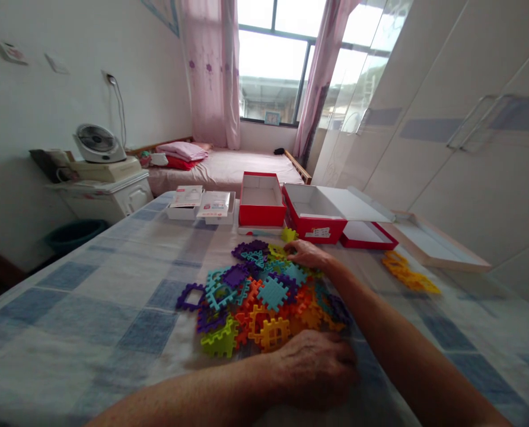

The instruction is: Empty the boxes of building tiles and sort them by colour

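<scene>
A heap of interlocking plastic pieces in purple, teal, orange, yellow and green point(273, 292) lies on the checked cloth. My left hand point(318, 365) is at the near right edge of the heap, beside orange pieces, its fingers curled down and blurred, so what they hold is hidden. At the far side of the heap, my right hand point(308, 254) reaches in with its fingertips at a yellow-green piece point(277, 253). Just beyond it lies another yellow-green piece point(289, 235). A group of yellow pieces point(409, 273) lies apart on the right.
Behind the heap stand a red box point(261, 214), a second open red box point(320, 230), a shallow red tray point(371, 244) and two small white boxes point(220, 220). A pale lid point(451, 261) lies at the right.
</scene>
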Motion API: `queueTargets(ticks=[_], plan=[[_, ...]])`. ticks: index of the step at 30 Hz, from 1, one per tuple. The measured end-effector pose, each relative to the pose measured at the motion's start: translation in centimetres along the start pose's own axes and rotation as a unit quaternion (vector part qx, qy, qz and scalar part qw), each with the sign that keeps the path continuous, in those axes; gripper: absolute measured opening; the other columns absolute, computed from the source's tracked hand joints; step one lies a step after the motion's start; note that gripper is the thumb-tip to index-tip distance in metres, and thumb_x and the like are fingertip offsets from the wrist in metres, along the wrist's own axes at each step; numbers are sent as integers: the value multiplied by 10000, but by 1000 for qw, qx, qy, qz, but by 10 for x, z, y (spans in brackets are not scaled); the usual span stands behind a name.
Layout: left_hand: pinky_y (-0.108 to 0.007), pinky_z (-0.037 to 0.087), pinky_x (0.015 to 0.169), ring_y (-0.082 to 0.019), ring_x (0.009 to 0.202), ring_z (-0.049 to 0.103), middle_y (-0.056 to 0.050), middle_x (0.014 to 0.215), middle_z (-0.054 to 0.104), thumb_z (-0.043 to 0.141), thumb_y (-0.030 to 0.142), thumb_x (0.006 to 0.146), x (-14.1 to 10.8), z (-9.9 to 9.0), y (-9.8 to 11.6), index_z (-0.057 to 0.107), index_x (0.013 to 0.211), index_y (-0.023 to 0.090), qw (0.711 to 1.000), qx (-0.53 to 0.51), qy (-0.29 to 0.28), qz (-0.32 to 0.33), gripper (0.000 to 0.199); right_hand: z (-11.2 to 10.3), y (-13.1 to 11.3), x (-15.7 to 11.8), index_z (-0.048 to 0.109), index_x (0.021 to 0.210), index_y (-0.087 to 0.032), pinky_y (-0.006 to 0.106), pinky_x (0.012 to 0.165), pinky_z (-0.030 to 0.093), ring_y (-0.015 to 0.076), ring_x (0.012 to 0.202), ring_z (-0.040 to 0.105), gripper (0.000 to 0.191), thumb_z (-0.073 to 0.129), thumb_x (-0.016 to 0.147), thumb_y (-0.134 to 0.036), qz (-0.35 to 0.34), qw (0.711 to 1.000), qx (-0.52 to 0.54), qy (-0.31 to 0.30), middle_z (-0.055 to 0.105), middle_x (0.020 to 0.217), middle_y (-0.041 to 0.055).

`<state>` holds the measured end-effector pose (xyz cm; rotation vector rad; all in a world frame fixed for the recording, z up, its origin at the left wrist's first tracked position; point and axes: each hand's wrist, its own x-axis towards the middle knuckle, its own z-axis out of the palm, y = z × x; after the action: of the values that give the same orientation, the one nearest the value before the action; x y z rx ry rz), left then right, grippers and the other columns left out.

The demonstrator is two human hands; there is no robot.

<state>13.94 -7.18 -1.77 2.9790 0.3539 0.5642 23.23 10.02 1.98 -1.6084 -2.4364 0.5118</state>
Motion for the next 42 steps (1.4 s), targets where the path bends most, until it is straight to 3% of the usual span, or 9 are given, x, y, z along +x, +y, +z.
queueTargets(ticks=[7, 14, 21, 24, 28, 32, 35, 37, 42], plan=[[-261, 428, 580, -125, 733, 565, 22, 813, 600, 515, 249, 812, 0, 1, 0, 530, 726, 192, 1000, 2, 0, 2, 104, -3, -4, -5, 641, 758, -152, 193, 536, 381, 124, 649, 550, 150, 640, 610, -179, 8, 998, 52, 45, 643, 725, 5], [-249, 428, 591, -135, 754, 570, 6, 788, 598, 485, 228, 818, 0, 0, -1, 520, 693, 186, 1000, 2, 14, 6, 137, -14, -4, -29, 625, 955, -176, 247, 743, 437, 141, 831, 585, 231, 493, 771, -220, 4, 975, 113, 191, 660, 921, 40], [-242, 451, 610, -124, 714, 571, -2, 828, 613, 436, 227, 857, 0, -47, 12, 572, 742, 179, 1000, 17, 3, -18, 184, -23, 4, -73, 640, 901, -157, 237, 638, 447, 146, 724, 588, 309, 524, 763, -407, 15, 920, 275, 279, 666, 832, 41], [-243, 460, 740, -133, 815, 587, -28, 917, 630, 385, 229, 889, -16, -80, -10, 630, 893, 178, 995, 7, 39, -91, 251, -24, 3, -89, 623, 884, -152, 231, 609, 436, 134, 682, 570, 312, 552, 752, -425, 3, 905, 318, 283, 654, 804, 35], [-263, 457, 817, -152, 890, 600, -48, 980, 648, 403, 236, 885, -55, -104, -64, 658, 973, 174, 949, 10, 172, -262, 277, -25, -8, -110, 621, 876, -162, 235, 647, 433, 132, 712, 564, 270, 560, 764, -400, -31, 922, 300, 243, 648, 805, 23], [-258, 456, 840, -156, 898, 609, -44, 977, 665, 435, 245, 852, -97, -101, -112, 675, 946, 167, 886, 48, 270, -374, 270, -26, -22, -143, 637, 834, -189, 208, 569, 400, 111, 637, 526, 206, 545, 796, -369, -75, 974, 204, 62, 619, 725, -5], [-237, 471, 797, -144, 827, 620, -37, 945, 673, 431, 265, 836, -121, -93, -133, 686, 939, 166, 850, 59, 299, -429, 293, -18, -30, -173, 638, 823, -220, 210, 551, 396, 105, 608, 521, 141, 520, 819, -298, -96, 981, 163, -49, 608, 719, -14], [-220, 481, 764, -136, 788, 625, -39, 951, 677, 430, 265, 817, -133, -89, -142, 691, 940, 157, 833, 48, 310, -455, 308, -8, -34, -190, 620, 807, -229, 233, 591, 419, 120, 656, 546, 132, 494, 830, -261, -80, 987, 130, -43, 608, 778, -1], [-222, 494, 749, -150, 769, 639, -59, 957, 694, 432, 275, 771, -145, -80, -156, 696, 929, 130, 803, 2, 300, -514, 339, 27, -36, -211, 546, 815, -238, 353, 842, 445, 196, 950, 565, 71, 485, 828, -273, 7, 989, 80, 122, 547, 1056, 61]])
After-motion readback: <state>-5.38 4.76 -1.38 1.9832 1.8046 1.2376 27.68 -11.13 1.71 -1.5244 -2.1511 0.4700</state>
